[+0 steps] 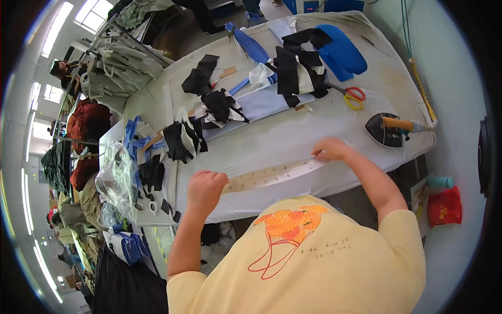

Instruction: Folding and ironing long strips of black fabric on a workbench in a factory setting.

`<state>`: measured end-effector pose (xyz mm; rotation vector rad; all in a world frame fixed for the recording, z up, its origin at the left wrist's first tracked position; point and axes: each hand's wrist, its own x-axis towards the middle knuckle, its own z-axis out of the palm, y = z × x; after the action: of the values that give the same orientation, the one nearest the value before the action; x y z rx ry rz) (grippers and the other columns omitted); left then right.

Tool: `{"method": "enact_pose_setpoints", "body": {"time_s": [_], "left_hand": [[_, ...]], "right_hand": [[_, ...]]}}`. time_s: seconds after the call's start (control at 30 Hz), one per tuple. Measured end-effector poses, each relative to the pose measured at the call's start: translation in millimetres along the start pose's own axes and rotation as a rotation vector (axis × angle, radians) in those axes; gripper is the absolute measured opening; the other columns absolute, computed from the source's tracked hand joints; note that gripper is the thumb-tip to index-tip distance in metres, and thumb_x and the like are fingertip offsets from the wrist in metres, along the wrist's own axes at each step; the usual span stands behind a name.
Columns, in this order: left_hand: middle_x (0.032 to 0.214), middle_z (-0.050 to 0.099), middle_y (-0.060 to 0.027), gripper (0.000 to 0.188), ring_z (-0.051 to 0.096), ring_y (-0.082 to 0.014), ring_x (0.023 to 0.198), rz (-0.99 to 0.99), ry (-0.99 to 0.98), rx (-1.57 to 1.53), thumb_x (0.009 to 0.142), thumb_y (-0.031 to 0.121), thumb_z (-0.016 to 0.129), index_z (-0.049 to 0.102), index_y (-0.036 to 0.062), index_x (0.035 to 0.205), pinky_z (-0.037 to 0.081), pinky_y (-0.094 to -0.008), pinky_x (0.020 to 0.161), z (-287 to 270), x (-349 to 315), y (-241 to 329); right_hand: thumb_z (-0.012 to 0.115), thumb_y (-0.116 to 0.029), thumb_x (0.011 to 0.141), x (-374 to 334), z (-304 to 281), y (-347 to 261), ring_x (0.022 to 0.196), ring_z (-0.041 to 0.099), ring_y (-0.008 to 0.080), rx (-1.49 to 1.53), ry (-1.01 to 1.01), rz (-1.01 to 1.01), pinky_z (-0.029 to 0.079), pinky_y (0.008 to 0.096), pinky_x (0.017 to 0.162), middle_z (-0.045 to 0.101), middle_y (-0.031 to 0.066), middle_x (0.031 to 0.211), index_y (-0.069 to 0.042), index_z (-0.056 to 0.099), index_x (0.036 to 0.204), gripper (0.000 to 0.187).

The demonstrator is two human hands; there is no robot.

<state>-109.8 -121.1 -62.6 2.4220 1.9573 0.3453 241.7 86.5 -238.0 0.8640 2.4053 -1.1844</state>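
A bright workroom with grey garments (pixel 123 70) hung beyond and to the left of the hands surrounds a table covered in pale cloth (pixel 272 141); on its near side, a translucent marked strip (pixel 272 176) spans the space between the two hands. The left hand (pixel 206 188) has its fingers curled in on the strip's left end; the right hand (pixel 330 150) pinches the other end between thumb and fingers; whether the strip touches the cloth all along cannot be told.

The likeliest trouble is the strip itself: it looks thin, so an uneven pull from either hand could bow or crease it, and a loose pinch on the right could let that end slip. To the right of the right hand sits an iron (pixel 386 130) with a wooden handle; its heat cannot be told, but if it is hot, a wide outward swing of that hand could bring skin or strip against it. Beyond the right hand lie scissors with red and yellow handles (pixel 354 97), their blades running toward dark fabric; a careless reach there could snag the cloth. Just beyond the left hand, black fabric pieces (pixel 180 141) lie loose; a forward sweep could drag them under the strip.
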Motion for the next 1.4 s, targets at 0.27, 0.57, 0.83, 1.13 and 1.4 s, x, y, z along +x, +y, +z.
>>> {"method": "enact_pose_setpoints", "body": {"time_s": [0.27,0.57,0.83,1.13,1.4], "left_hand": [[0.070,0.062,-0.0025,0.010,0.061,-0.0224,0.072,0.015,0.007,0.017,0.078,0.020,0.069,0.062,0.0124,0.077,0.048,-0.0371,0.085,-29,-8,-10],[0.076,0.066,-0.0061,0.008,0.063,-0.0251,0.081,-0.160,-0.074,-0.020,0.076,0.015,0.068,0.069,0.0097,0.081,0.041,-0.0403,0.097,-68,-28,-78],[0.074,0.063,-0.0016,0.008,0.059,-0.0102,0.073,-0.580,0.075,-0.595,0.077,0.004,0.071,0.068,0.0014,0.083,0.045,-0.0223,0.067,-60,-56,-160],[0.088,0.059,0.0034,0.023,0.055,-0.0048,0.078,-0.682,0.371,-1.468,0.087,0.012,0.070,0.058,0.0055,0.106,0.043,-0.0174,0.072,1,-98,-224],[0.095,0.063,-0.0004,0.024,0.059,-0.0088,0.083,-0.898,0.410,-1.457,0.092,0.011,0.063,0.059,0.0022,0.113,0.047,-0.0215,0.076,37,-105,-232]], "right_hand": [[0.075,-0.029,0.077,9,15,-23,0.085,0.065,0.0241,0.073,0.031,-0.071,0.050,0.0357,0.075,0.070,0.0078,0.089,-0.010,0.070,0.099,0.030],[0.069,-0.021,0.084,-38,-43,-7,0.077,0.065,0.0193,0.098,0.188,-0.024,0.049,0.0303,0.075,0.071,0.0095,0.087,-0.008,0.072,0.096,0.018],[0.072,-0.017,0.082,-70,-117,-4,0.074,0.061,0.0077,0.607,0.516,-0.013,0.048,0.0225,0.067,0.069,0.0029,0.083,-0.002,0.070,0.090,0.017],[0.069,-0.034,0.087,-62,-129,-48,0.057,0.040,0.0031,1.173,0.755,0.010,0.032,0.0214,0.051,0.049,-0.0078,0.067,-0.012,0.066,0.088,0.023],[0.066,-0.024,0.089,-29,-111,-32,0.059,0.045,0.0036,0.761,0.701,0.055,0.035,0.0204,0.053,0.053,-0.0047,0.066,-0.006,0.067,0.091,0.018]]}}
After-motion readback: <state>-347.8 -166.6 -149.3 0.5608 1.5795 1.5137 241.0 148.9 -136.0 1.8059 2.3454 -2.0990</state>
